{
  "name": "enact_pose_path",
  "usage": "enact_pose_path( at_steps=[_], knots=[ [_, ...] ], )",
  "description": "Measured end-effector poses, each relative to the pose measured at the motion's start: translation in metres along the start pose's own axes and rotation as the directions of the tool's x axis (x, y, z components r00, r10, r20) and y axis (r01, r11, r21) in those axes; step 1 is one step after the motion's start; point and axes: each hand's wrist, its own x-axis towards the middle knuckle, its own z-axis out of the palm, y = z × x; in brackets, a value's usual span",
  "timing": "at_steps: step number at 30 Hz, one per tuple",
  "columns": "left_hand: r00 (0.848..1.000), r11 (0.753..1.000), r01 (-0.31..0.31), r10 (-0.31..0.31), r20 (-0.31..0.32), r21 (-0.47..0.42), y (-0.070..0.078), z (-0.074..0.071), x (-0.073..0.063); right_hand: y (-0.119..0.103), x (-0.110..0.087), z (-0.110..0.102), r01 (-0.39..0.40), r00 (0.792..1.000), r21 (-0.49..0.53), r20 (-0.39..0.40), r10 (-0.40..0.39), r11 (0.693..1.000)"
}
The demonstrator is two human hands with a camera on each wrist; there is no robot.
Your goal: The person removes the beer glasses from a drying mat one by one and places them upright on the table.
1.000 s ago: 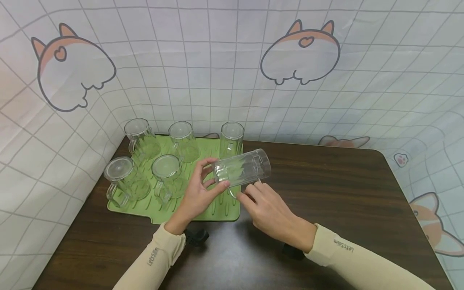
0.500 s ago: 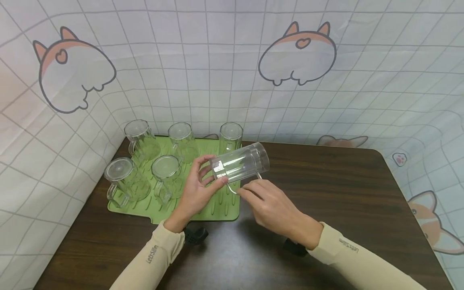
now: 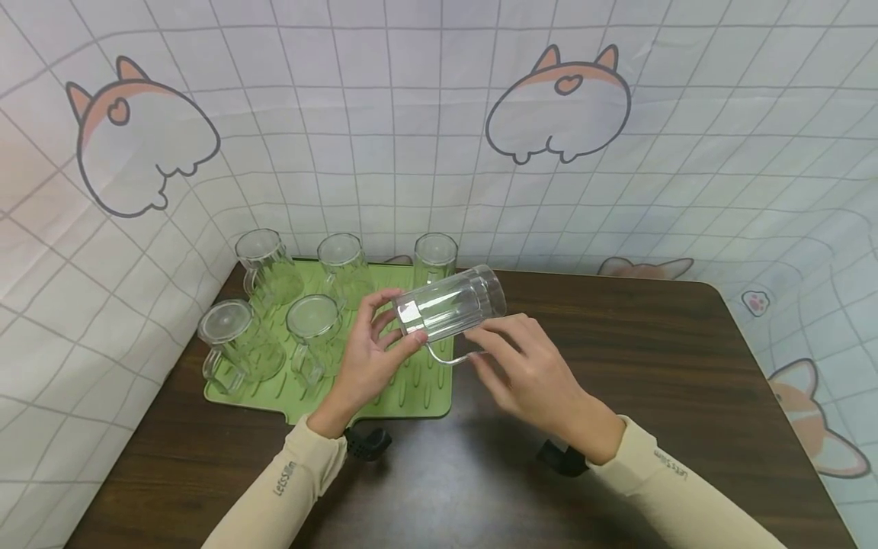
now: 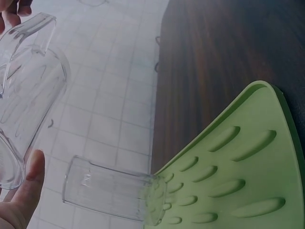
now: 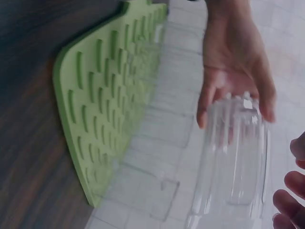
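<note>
A clear glass mug (image 3: pixel 449 305) is tilted nearly on its side above the green drying mat (image 3: pixel 411 400), with its mouth toward the right. My left hand (image 3: pixel 370 343) grips it round the base, the thumb on the near side and fingers behind. The mug's handle (image 3: pixel 442 358) points down toward me. At the handle's right end my right hand (image 3: pixel 524 370) has its thumb and forefinger parted; in the right wrist view its fingers (image 5: pixel 286 200) are loosely bent beside the glass (image 5: pixel 233 157). Part of the handle is hidden behind them.
Several glass mugs stand upside down on the mat, among them a front-left mug (image 3: pixel 236 339), a middle mug (image 3: pixel 315 332) and a back-right mug (image 3: pixel 435 259). Dark wooden table (image 3: pixel 638 358) extends right. A patterned wall cloth (image 3: pixel 425 152) rises behind.
The mug's mouth has tipped up slightly, and the mug has shifted a little left. My right hand's thumb and forefinger have spread apart at the handle, and its wrist has moved right.
</note>
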Motion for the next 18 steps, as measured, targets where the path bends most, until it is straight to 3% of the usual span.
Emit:
enact_pose_path(
  at_steps=[5, 10, 15, 18],
  knots=[
    [1.0, 1.0, 0.014, -0.014, 0.002, -0.025, 0.002, 0.0, 0.001, 0.007, 0.002, -0.003, -0.079, 0.99, 0.041, -0.116, 0.083, 0.996],
    [1.0, 1.0, 0.012, -0.012, -0.001, -0.024, 0.003, 0.0, 0.002, 0.012, 0.001, -0.008, -0.205, 0.96, 0.094, -0.174, 0.219, 0.974],
    [1.0, 1.0, -0.008, 0.008, -0.01, -0.021, 0.005, 0.001, 0.003, 0.017, -0.004, -0.009, -0.324, 0.913, 0.207, -0.189, 0.362, 0.923],
    [1.0, 1.0, -0.02, 0.019, -0.014, -0.019, 0.005, 0.001, 0.004, 0.017, -0.008, -0.009, -0.406, 0.868, 0.298, -0.171, 0.467, 0.864]
  ],
)
